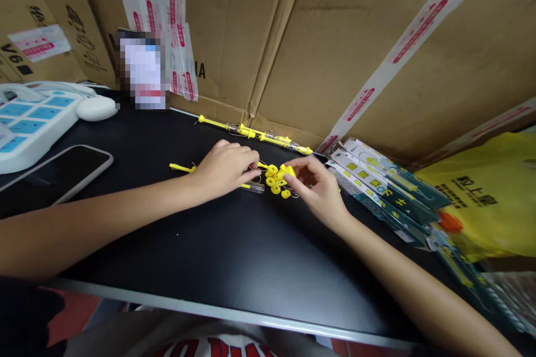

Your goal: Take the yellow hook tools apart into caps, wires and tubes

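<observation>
Yellow rings (pixel 275 189) beside right hand (pixel 321 188)

Tabletop (pixel 251 256) lay open in front of the yellow rings (pixel 270 182); cardboard (pixel 226 33) blocked the way behind, printed boxes (pixel 377 189) rightward.

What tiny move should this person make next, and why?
Perhaps bring the yellow piece leftward, nearer the clear tube. The right hand seems to have it pinched between thumb and fingers, while the tube lies a little way off by the left hand, so a short shift would put both pieces together.
</observation>
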Demonstrator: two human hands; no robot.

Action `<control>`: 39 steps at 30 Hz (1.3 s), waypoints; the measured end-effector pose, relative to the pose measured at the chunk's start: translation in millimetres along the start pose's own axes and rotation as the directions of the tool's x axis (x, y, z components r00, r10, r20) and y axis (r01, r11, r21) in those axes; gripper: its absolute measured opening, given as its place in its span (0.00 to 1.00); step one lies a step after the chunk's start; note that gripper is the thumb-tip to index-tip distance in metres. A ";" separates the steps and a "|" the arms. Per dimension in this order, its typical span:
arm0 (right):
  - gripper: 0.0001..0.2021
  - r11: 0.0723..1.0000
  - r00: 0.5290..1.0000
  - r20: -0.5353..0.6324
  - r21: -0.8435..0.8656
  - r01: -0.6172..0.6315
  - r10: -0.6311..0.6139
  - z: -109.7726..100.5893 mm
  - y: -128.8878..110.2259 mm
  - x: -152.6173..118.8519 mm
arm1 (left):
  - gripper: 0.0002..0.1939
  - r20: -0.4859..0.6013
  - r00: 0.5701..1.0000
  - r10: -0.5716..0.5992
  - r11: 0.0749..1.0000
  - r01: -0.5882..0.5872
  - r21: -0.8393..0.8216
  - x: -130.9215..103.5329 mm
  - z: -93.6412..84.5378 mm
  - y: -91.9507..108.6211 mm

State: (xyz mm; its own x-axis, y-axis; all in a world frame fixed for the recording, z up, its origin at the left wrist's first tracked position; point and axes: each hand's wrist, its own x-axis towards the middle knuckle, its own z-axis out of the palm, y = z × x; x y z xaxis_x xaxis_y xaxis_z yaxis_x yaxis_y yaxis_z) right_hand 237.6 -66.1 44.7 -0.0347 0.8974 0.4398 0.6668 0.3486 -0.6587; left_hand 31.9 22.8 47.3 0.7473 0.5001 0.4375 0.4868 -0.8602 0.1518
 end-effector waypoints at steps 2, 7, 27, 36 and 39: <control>0.09 0.969 0.990 0.049 -0.204 0.137 -0.130 -1.2 3.0 9.3 | 0.08 0.043 0.997 -0.064 0.998 0.063 0.024 8.4 -3.0 -11.1; 0.10 0.849 0.940 0.236 -0.415 0.328 -0.247 11.2 5.5 28.6 | 0.07 0.203 0.970 -0.132 0.991 0.128 0.032 20.4 1.9 -23.5; 0.12 0.759 0.908 0.330 -0.512 0.403 -0.260 12.5 -2.4 24.6 | 0.10 0.262 0.965 -0.006 1.000 0.005 0.003 0.1 -15.5 -30.6; 0.09 0.804 0.938 0.230 -0.486 0.342 -0.259 0.2 7.7 -21.2 | 0.12 0.328 0.942 0.069 0.997 -0.075 0.004 -28.4 -13.0 -32.5; 0.10 0.791 0.936 0.211 -0.501 0.351 -0.282 1.6 11.9 -21.9 | 0.11 0.313 0.944 0.105 0.994 -0.105 -0.015 -31.3 -9.7 -32.1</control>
State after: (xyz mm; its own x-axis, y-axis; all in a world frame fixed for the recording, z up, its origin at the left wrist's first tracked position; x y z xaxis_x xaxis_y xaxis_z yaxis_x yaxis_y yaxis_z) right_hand 245.1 -81.1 26.2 -0.3776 0.7990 0.4681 0.8883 0.4553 -0.0606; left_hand -11.5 33.8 37.3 0.8980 0.4131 0.1515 0.3984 -0.9095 0.1185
